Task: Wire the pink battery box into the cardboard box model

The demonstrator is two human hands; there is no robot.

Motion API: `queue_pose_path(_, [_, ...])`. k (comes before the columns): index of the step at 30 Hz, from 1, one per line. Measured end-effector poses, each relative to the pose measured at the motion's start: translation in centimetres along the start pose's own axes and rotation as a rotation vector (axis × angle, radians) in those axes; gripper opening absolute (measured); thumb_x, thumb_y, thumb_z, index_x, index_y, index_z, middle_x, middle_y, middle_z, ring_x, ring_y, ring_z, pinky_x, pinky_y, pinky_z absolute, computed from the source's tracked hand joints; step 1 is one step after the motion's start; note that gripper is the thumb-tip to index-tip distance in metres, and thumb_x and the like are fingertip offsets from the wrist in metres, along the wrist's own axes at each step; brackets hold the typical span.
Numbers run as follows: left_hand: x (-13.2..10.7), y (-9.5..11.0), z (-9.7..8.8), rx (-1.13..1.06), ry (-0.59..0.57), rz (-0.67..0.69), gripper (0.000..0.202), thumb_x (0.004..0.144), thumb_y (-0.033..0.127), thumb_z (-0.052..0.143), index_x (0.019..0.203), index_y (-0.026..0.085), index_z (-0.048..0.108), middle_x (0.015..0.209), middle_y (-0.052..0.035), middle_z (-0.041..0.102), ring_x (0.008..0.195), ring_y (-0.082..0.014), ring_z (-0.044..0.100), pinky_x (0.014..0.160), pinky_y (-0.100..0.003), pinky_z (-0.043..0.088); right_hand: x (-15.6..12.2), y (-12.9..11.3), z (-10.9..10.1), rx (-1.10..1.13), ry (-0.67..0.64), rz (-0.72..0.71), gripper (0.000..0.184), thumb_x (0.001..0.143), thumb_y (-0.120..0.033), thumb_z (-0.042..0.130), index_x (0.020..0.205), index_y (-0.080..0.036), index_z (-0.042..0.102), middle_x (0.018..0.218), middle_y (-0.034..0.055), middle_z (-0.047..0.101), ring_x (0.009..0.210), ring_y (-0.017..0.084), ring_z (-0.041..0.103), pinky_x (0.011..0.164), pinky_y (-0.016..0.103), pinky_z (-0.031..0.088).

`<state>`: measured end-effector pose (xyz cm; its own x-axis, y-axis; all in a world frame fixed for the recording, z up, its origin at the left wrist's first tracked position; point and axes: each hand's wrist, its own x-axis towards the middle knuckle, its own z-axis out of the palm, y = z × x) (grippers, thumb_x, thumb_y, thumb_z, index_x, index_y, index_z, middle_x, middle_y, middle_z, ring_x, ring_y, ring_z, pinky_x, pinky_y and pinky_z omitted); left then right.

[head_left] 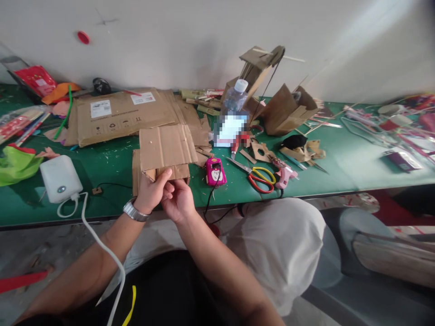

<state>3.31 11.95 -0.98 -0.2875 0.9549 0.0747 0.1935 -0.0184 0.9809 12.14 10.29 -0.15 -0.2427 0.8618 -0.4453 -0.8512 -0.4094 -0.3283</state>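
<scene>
Worktop (343, 174), front edge, left of centre: my left hand (152, 192) pinches a cardboard piece (166, 147) under its thumb; my right hand (180, 200) curls beneath, its grip hidden from my remote view. The piece already looks boxlike; what remains I cannot tell.

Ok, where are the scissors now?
The scissors lie on the green table, right of centre in the head view, between the magenta box and pink glue gun.
</scene>
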Motion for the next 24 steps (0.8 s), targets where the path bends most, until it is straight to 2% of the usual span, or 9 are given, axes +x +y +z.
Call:
queue_pose_path(2, [0.4,-0.7,0.1,-0.029,0.024,0.058,0.025,0.079,0.040,0.081,0.093,0.021,0.072,0.101,-0.0084,0.080,0.113,-0.0293,0.076,0.108,-0.046,0.061,0.0,0.0,-0.1,-0.063,0.007,-0.042,0.017,0.089,-0.014,0.055,0.074,-0.020,0.051,0.051,-0.0092,0.037,0.044,0.007,0.031,0.042,0.012,0.032])
queue_pose_path(4, [0.8,-1.4,0.2,-0.068,0.046,0.081,0.027,0.079,0.038,0.080,0.099,0.021,0.073,0.110,-0.0084,0.080,0.121,-0.0307,0.073,0.119,-0.049,0.053,-0.3,0.0,-0.4,-0.139,0.017,-0.090,0.011,0.086,-0.017,0.062,0.078,-0.019,0.056,0.052,-0.0089,0.044,0.043,0.006,0.034,0.041,0.013,0.031])
queue_pose_path(7, [1.6,-2.3,0.0,-0.122,0.081,0.071,0.032,0.081,0.038,0.081,0.107,0.022,0.074,0.119,-0.0080,0.078,0.126,-0.0325,0.070,0.121,-0.052,0.050,-1.5,-0.1,-1.1,-0.266,0.024,-0.133,0.016,0.078,-0.025,0.077,0.084,-0.017,0.065,0.062,-0.0057,0.060,0.042,0.006,0.044,0.038,0.017,0.031])
queue_pose_path(10, [2.3,-2.7,-0.2,-0.170,0.082,0.082,0.035,0.086,0.039,0.078,0.116,0.024,0.073,0.124,-0.0074,0.076,0.128,-0.0326,0.069,0.123,-0.053,0.048,-3.5,-1.3,-1.9,-0.476,0.003,-0.214,0.019,0.074,-0.026,0.082,0.087,-0.015,0.072,0.063,-0.0052,0.062,0.040,0.007,0.047,0.037,0.020,0.032])
queue_pose_path(12, [2.4,-2.7,-0.3,-0.165,0.058,0.109,0.036,0.088,0.040,0.077,0.120,0.024,0.072,0.128,-0.0079,0.075,0.131,-0.0329,0.067,0.124,-0.054,0.046,-4.8,-2.7,-2.1,-0.776,0.009,-0.467,0.015,0.084,-0.029,0.075,0.091,-0.016,0.075,0.063,-0.0048,0.063,0.043,0.007,0.047,0.042,0.020,0.034])
queue_pose_path(14, [2.1,-2.5,-0.1,-0.132,0.034,0.137,0.041,0.087,0.039,0.078,0.124,0.023,0.070,0.131,-0.0098,0.073,0.133,-0.0335,0.065,0.126,-0.056,0.043,-5.5,-4.3,-1.8,-1.093,0.028,-0.720,0.018,0.091,-0.029,0.068,0.099,-0.017,0.079,0.075,0.0003,0.073,0.052,0.009,0.054,0.049,0.021,0.039])
queue_pose_path(17, [1.3,-2.3,0.1,-0.104,-0.009,0.189,0.056,0.086,0.038,0.080,0.137,0.023,0.061,0.138,-0.0125,0.069,0.132,-0.0329,0.065,0.124,-0.057,0.044,-5.3,-6.2,-0.5,-1.494,0.070,-0.903,0.023,0.097,-0.027,0.063,0.107,-0.019,0.083,0.092,0.0055,0.082,0.069,0.014,0.069,0.063,0.024,0.046])
queue_pose_path(22, [0.1,-2.1,0.3,-0.066,-0.080,0.289,0.067,0.090,0.045,0.079,0.146,0.021,0.051,0.145,-0.0170,0.061,0.135,-0.0335,0.062,0.122,-0.056,0.044,-3.8,-6.6,1.6,-1.996,0.308,-0.718,0.026,0.096,-0.028,0.067,0.076,-0.019,0.082,0.077,0.0080,0.081,0.069,0.019,0.071,0.059,0.028,0.037])
queue_pose_path(24, [0.0,-1.9,0.2,-0.047,-0.072,0.305,0.070,0.090,0.046,0.079,0.148,0.020,0.049,0.147,-0.0178,0.059,0.137,-0.0339,0.060,0.122,-0.056,0.044,-3.5,-6.4,2.0,-2.085,0.380,-0.664,0.029,0.096,-0.032,0.067,0.076,-0.018,0.082,0.076,0.0091,0.080,0.068,0.020,0.071,0.058,0.028,0.036])
